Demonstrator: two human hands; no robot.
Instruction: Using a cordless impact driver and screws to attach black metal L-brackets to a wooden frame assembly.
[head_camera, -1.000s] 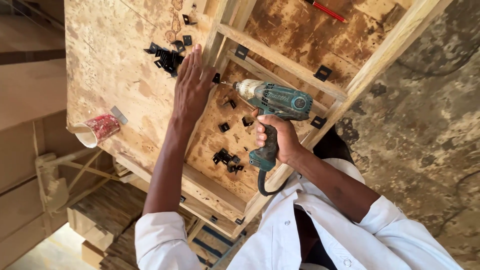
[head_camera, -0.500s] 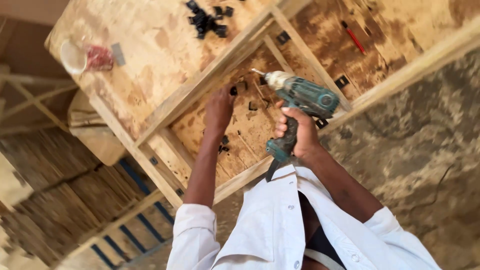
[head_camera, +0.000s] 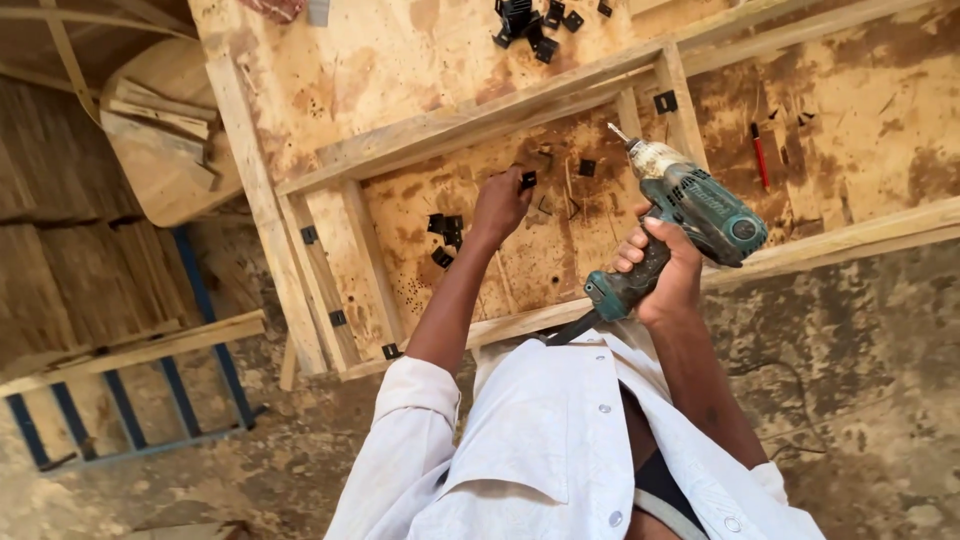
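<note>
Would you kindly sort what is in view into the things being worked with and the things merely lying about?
In hand:
- right hand grips the teal power drill
- left hand pinches a small black bracket
- wooden frame on the board
- loose black brackets inside the frame

Lying about:
- red pencil
- pile of black brackets at the top
- blue ladder
- wood offcuts

Your bay's right half lies bare board; brackets crowd its left, rails wall it above and below.
</note>
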